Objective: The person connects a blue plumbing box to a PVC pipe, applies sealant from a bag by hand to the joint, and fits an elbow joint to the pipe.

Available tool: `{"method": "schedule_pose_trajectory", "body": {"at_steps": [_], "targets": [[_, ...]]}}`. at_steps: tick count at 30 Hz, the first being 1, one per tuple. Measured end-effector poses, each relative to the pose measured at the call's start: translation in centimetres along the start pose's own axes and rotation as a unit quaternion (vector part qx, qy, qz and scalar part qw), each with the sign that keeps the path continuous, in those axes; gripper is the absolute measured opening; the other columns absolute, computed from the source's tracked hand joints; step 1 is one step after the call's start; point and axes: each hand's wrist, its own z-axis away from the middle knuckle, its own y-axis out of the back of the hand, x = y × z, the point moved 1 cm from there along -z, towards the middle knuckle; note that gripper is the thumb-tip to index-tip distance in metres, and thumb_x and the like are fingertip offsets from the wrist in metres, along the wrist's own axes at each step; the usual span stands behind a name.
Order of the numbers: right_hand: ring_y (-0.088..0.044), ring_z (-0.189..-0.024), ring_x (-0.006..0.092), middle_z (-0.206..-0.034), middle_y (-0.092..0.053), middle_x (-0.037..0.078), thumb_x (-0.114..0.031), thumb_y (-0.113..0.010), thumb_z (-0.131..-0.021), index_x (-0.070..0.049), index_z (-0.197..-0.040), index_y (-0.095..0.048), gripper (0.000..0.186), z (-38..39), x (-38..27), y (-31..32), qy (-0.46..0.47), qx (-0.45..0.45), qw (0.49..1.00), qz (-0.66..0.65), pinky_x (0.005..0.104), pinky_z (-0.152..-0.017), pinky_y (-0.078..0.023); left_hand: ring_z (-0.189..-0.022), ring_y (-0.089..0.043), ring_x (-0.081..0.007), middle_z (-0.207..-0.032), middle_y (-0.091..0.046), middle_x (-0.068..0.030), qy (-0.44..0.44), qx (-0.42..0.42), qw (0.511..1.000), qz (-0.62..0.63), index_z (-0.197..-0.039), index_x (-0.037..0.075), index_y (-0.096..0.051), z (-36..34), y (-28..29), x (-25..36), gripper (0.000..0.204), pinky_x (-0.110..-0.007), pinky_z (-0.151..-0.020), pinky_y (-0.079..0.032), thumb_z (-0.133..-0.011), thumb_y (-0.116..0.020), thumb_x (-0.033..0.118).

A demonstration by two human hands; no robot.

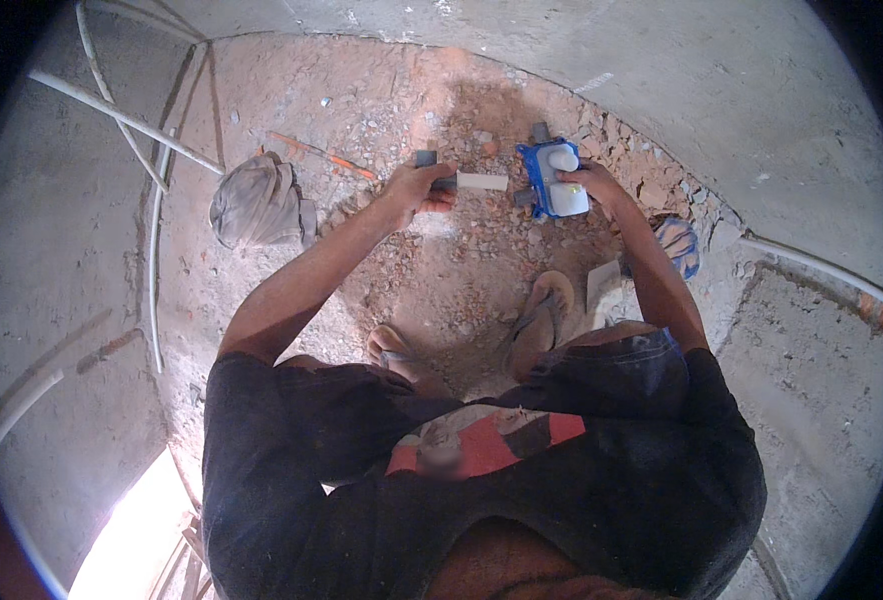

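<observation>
My left hand [416,195] is closed around a grey pipe fitting [425,158]. A short white pipe piece [481,181] sticks out from it to the right. My right hand [598,186] grips a blue plastic fixture with white covers [565,198] by its right side. Grey stubs [523,197] project from the fixture's left side, and another points away at its far end. The white pipe's free end points at the fixture, with a gap between. Both items are held over the rubble floor; my fingertips on the fixture are partly hidden.
A greyish cloth sack [255,203] lies left on the rubble floor [411,270], near a thin orange rod [321,154]. White pipes [126,120] lean at the left wall. A blue-striped bundle [677,246] lies right of my right forearm. A concrete wall [741,110] curves behind.
</observation>
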Motion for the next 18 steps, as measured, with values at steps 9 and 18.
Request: {"method": "schedule_pose_trajectory", "body": {"at_steps": [9,18], "targets": [[-0.066,-0.099,0.0262,-0.111,-0.068,0.016,-0.030,-0.078,-0.075,0.007,-0.119,-0.062,0.060,-1.9,1.3,0.0,-0.004,0.016,0.997,0.078,0.0375,-0.087,-0.050,-0.067,-0.069,-0.0181,-0.083,-0.067,-0.0111,0.001,-0.014,1.000,0.013,-0.105,0.000,-0.063,0.5,0.0,0.2,0.026,-0.029,-0.060,-0.062,-0.093,-0.065,0.022],[-0.063,-0.101,0.0215,-0.113,-0.064,0.011,-0.034,-0.072,-0.082,0.000,-0.123,-0.058,0.056,2.7,-3.6,-0.2,0.022,0.025,0.991,-0.133,0.0343,-0.089,-0.049,-0.071,-0.070,-0.0202,-0.089,-0.067,-0.0154,-0.048,-0.029,0.995,0.084,-0.106,-0.004,-0.058,0.9,1.5,1.7,0.025,-0.031,-0.063,-0.064,-0.095,-0.061,0.018]]}}
